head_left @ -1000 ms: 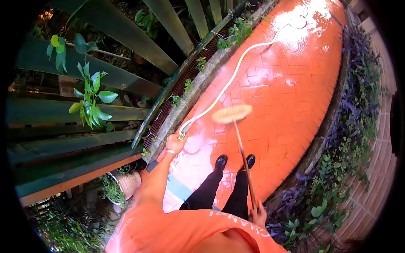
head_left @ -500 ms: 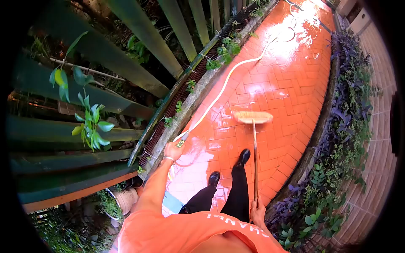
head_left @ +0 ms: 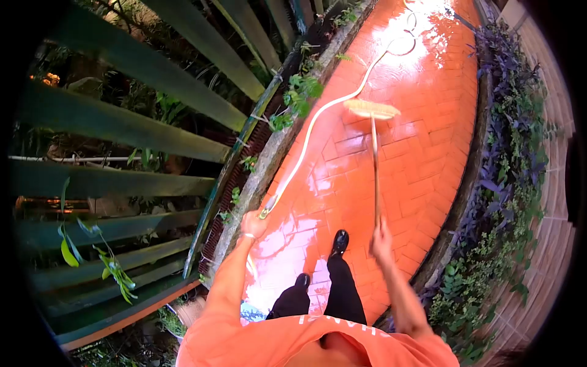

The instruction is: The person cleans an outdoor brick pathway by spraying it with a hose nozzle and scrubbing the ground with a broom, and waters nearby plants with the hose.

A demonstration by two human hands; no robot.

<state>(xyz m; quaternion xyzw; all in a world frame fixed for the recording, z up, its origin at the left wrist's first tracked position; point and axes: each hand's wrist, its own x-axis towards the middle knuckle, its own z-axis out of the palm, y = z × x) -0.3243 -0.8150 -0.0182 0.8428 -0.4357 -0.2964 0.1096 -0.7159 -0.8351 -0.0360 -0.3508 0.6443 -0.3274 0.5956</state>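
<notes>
My right hand (head_left: 382, 243) is wrapped round the wooden handle of a push broom (head_left: 375, 165). The broom's wide head with pale bristles (head_left: 372, 110) rests on the wet orange brick path (head_left: 422, 183), well ahead of my feet. In my left hand (head_left: 254, 224) I grip the end of a pale garden hose (head_left: 306, 144), near its greenish fitting (head_left: 264, 213). From there the hose runs up the left side of the path and coils in the bright glare at the far end. Whether water leaves the hose end cannot be made out clearly.
A green slatted fence (head_left: 140, 125) stands on a low stone curb (head_left: 260, 168) at the left. Purple and green plants (head_left: 489, 183) line the curved right edge, with a plank-like surface (head_left: 544, 244) beyond. A flowerpot (head_left: 189, 310) stands at lower left. My black shoes (head_left: 340, 242) are on the bricks.
The broom has gone forward, away from my body, and my right arm has stretched out with it. My left hand still holds the hose, and the view has shifted slightly.
</notes>
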